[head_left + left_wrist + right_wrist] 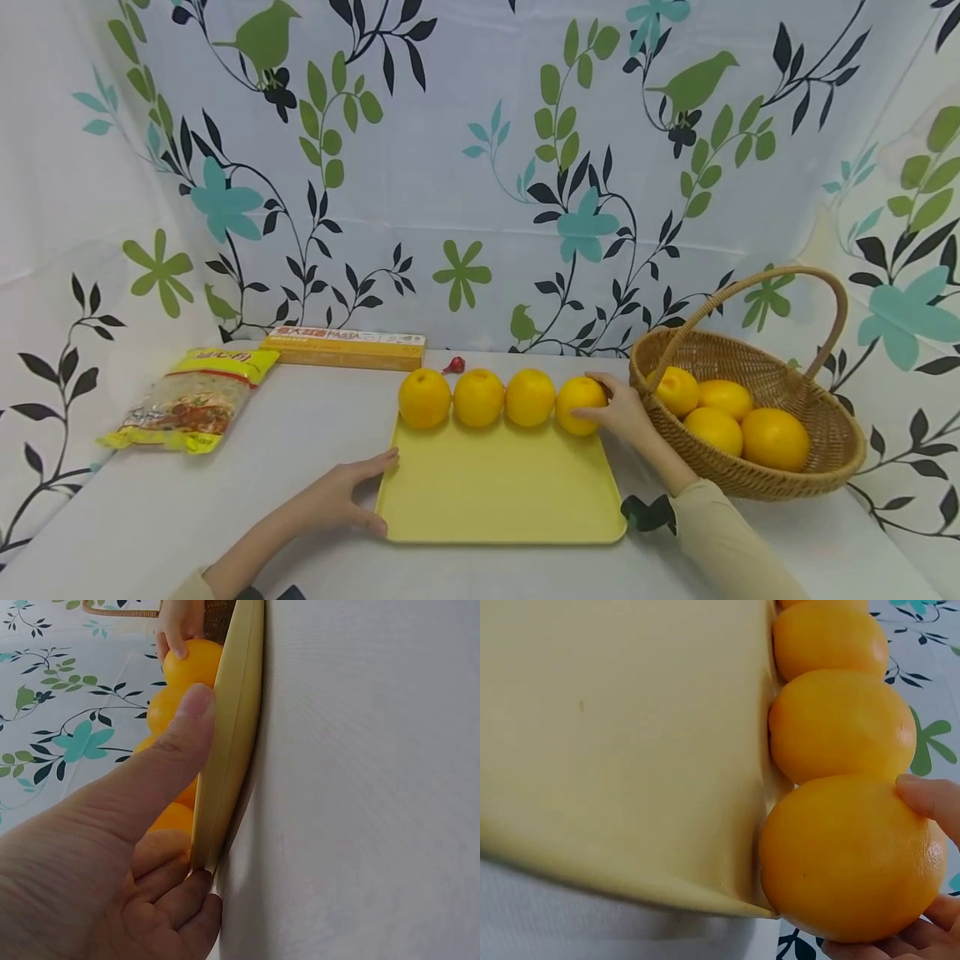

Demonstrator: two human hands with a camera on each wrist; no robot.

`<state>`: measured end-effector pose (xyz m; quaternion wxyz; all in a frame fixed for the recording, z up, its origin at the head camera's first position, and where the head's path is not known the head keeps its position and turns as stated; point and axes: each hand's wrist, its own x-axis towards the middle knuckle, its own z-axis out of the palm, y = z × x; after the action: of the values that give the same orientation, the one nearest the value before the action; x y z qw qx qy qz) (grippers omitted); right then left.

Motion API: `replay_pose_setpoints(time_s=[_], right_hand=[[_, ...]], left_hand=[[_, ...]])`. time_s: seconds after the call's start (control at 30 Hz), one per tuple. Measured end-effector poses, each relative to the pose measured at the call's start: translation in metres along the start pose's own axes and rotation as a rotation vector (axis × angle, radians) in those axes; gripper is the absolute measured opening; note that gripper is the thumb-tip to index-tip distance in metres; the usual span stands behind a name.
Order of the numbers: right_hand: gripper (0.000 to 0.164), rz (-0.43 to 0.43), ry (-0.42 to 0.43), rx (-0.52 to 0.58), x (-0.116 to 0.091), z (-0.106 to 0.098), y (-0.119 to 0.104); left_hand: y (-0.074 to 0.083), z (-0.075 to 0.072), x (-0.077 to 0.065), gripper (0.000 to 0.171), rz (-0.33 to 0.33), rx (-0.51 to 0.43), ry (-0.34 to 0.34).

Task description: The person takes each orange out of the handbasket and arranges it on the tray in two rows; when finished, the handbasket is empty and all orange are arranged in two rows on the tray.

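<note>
At the far right end of a row of oranges, my right hand grips an orange, thumb on one side and fingers on the other. Several more oranges stand side by side along the far edge of a yellow tray. Whether they sit inside its rim or against it, I cannot tell. My left hand rests against the tray's left edge, thumb and fingers spread apart. From the left wrist, the thumb lies at the rim, with the other fingers touching the edge further along.
To the right stands a wicker basket with a tall handle, holding several oranges. A pasta box lies at the back, near a small red object. On the left is a yellow food packet. Patterned cloth hangs behind.
</note>
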<state>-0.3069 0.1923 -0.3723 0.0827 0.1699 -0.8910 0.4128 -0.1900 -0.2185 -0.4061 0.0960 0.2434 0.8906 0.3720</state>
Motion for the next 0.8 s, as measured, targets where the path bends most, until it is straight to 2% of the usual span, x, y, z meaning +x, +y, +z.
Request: replay_pose_setpoints(time_s=[0.2, 0.5, 0.63, 0.8], right_hand=[[0.075, 0.026, -0.043, 0.005, 0.004, -0.0005, 0.0049], [0.082, 0.026, -0.143, -0.074, 0.0061, -0.0003, 0.0017], [0.086, 0.037, -0.161, -0.04, 0.0044, -0.0004, 0.0029], [0.087, 0.042, -0.144, 0.019, 0.0038, 0.0012, 0.007]], left_hand=[[-0.0002, 0.0003, 0.0002, 0.09, 0.011, 0.003, -0.002], [-0.0025, 0.0009, 0.0014, 0.092, 0.005, 0.016, 0.01], [-0.0017, 0.0007, 0.002, 0.092, 0.011, 0.017, 0.009], [-0.0022, 0.0011, 0.0023, 0.091, 0.022, 0.017, 0.013]])
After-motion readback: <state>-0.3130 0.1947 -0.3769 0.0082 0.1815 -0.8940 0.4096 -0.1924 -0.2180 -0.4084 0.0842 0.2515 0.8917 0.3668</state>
